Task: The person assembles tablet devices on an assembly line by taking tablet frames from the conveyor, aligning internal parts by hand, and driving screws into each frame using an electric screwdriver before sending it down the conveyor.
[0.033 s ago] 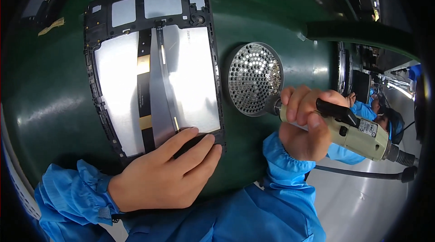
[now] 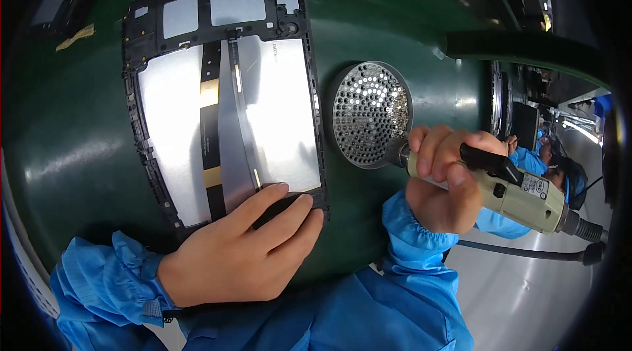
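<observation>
An opened tablet housing (image 2: 283, 107), black-framed with silver panels and a dark ribbon strip down its middle, lies on the green mat at centre left. Over its near edge rests my left hand (image 2: 243, 252), fingers stretched out and slightly apart, the thumb hidden. My right hand (image 2: 447, 180) is wrapped round a pale green electric screwdriver (image 2: 520, 203) with a black lever. The tool's tip points left at the near right rim of a round grey screw tray (image 2: 368, 114). That tray has many holes, and small shiny screws gather on its right side; the bit itself is hard to see.
A green mat (image 2: 72, 153) covers the bench. A scrap of yellowish tape (image 2: 76, 37) lies at far left. A black cable (image 2: 520, 251) runs below the screwdriver. A dark green bar (image 2: 526, 51) crosses the upper right, and another person's blue sleeve (image 2: 526, 159) shows beyond.
</observation>
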`<act>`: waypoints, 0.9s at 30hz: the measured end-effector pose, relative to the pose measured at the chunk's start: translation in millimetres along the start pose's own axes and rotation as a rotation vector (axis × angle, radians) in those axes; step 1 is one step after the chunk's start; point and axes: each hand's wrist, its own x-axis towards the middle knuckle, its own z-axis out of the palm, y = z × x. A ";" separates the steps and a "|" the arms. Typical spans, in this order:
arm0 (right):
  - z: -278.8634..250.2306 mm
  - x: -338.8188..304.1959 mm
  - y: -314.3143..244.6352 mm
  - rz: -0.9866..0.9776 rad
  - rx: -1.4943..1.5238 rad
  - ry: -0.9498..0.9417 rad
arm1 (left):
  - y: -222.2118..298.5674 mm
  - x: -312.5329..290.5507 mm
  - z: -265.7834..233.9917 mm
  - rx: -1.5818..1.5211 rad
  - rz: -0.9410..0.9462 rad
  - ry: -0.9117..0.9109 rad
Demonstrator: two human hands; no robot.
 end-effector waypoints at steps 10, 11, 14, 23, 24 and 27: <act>-0.2 -2.9 2.2 -0.026 0.000 -0.027 | 2.9 1.8 3.7 0.076 -0.072 0.064; -1.1 -3.7 3.3 -0.029 -0.009 -0.022 | 2.9 2.4 2.3 0.042 -0.109 0.058; -2.3 -5.4 -6.4 -0.065 0.000 -0.009 | 2.5 1.5 7.0 0.062 -0.096 0.070; 21.1 -37.1 -41.1 -0.063 0.053 -0.265 | 0.1 3.4 3.6 0.074 -0.060 0.040; 26.1 -38.7 -39.8 -0.061 0.058 -0.266 | 0.5 2.8 2.9 0.074 -0.064 0.037; 35.9 -42.4 -34.0 -0.068 0.011 -0.273 | -0.5 1.2 5.0 0.106 -0.059 0.026</act>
